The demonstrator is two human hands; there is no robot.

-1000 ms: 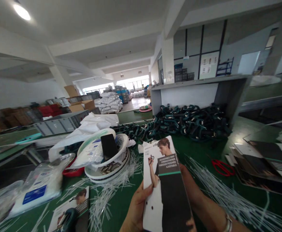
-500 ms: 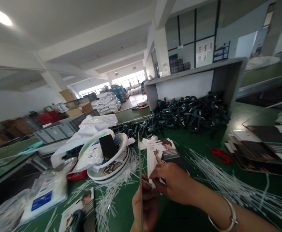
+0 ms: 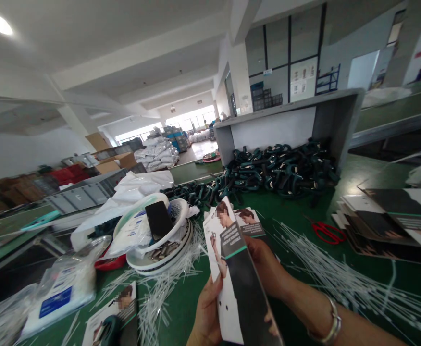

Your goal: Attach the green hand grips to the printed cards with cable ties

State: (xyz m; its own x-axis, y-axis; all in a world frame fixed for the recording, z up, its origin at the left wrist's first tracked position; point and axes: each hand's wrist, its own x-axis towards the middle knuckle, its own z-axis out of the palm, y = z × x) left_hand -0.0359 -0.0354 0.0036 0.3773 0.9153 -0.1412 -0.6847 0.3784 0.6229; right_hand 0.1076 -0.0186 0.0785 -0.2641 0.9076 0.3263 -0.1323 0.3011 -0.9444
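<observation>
My left hand (image 3: 206,307) grips a printed cardboard card (image 3: 237,274) by its lower left edge, thumb on the front. The card stands tilted, its picture side towards me, with small holes low in its white part. Behind its right edge is my right hand (image 3: 268,266), a bangle on the wrist; the card hides its fingers. A short white strip pokes out past the card's left edge. More printed cards (image 3: 252,221) lie flat just behind. At the lower left, another card (image 3: 129,319) lies with a dark green tool (image 3: 110,330) on it.
White cable ties (image 3: 343,274) spread on the right, more strips (image 3: 160,293) on the left. Red scissors (image 3: 328,234) lie near a card stack (image 3: 354,230). A grey crate (image 3: 352,120) on its side spills dark green tools (image 3: 278,168). Bowls (image 3: 160,266) hold metal parts and a phone (image 3: 159,220).
The card has turned from edge-on to show its printed front. My right hand has moved from beside the card to behind its right edge. The view has shifted slightly.
</observation>
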